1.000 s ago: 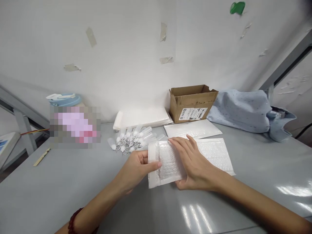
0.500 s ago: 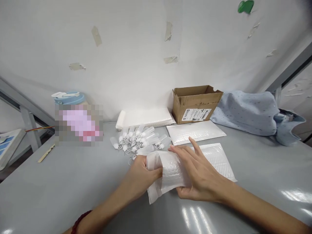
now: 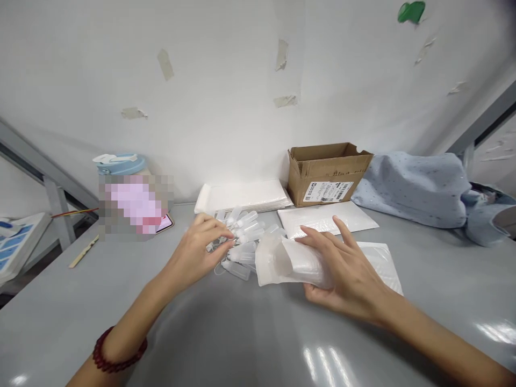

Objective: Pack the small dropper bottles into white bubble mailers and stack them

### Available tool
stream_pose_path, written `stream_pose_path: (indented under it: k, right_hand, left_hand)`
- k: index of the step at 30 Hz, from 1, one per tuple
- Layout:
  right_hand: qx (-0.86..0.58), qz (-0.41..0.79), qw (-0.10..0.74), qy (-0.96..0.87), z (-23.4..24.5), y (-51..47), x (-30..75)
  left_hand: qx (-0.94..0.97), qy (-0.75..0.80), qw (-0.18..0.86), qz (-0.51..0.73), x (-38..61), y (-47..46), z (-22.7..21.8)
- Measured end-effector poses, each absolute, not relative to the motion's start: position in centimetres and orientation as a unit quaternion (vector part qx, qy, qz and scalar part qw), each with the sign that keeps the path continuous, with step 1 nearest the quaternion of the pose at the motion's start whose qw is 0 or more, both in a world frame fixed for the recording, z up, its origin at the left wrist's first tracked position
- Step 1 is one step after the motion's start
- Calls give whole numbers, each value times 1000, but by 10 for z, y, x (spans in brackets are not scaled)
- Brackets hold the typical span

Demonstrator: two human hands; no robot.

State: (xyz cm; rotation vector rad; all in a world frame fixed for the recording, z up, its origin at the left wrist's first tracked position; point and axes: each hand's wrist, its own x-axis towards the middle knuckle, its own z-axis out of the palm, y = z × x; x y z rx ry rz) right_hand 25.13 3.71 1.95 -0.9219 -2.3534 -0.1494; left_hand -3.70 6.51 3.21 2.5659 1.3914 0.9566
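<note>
My right hand (image 3: pixel 342 271) grips a white bubble mailer (image 3: pixel 308 263) from its right side, thumb below and fingers above. The mailer's mouth gapes toward the left. My left hand (image 3: pixel 203 242) reaches over a pile of small translucent squeeze bottles (image 3: pixel 250 231) with white caps and thin looped straps. Its thumb and index fingertips come together at the caps; what lies between them is too small to make out. One bottle (image 3: pixel 237 270) lies at the pile's near edge. Part of the pile is hidden behind my left hand and the mailer.
Flat mailers (image 3: pixel 245 196) are stacked by the wall. One mailer (image 3: pixel 322 219) lies before an open cardboard box (image 3: pixel 328 172), another (image 3: pixel 385 263) under my right hand. Blue cloth (image 3: pixel 411 185) sits at right. At left are a blue-lidded container (image 3: pixel 121 164), a phone (image 3: pixel 164 223) and a blurred patch.
My left hand has come out of the mailer's mouth and moved left to the bottle pile. The mailer, still in my right hand, has shifted slightly right.
</note>
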Motion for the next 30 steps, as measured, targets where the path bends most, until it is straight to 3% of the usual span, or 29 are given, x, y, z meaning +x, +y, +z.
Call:
stream_pose_path:
  k: [4,11,22,30]
  right_hand:
    - [-362,-30,279,-889,20,37,251]
    - [-367,-25,273,-889,18,39,250]
    - [-404,-27,218,-888,13,44,251]
    - [-397,-31,203,-894,12,42,246]
  left_hand:
    - [867,448,32,217,-42,67,30]
    - [882,433,36,185,-36,66,24]
    - [855,405,24,324,-37,50,52]
    - [875,370,106,295,-21,36,42]
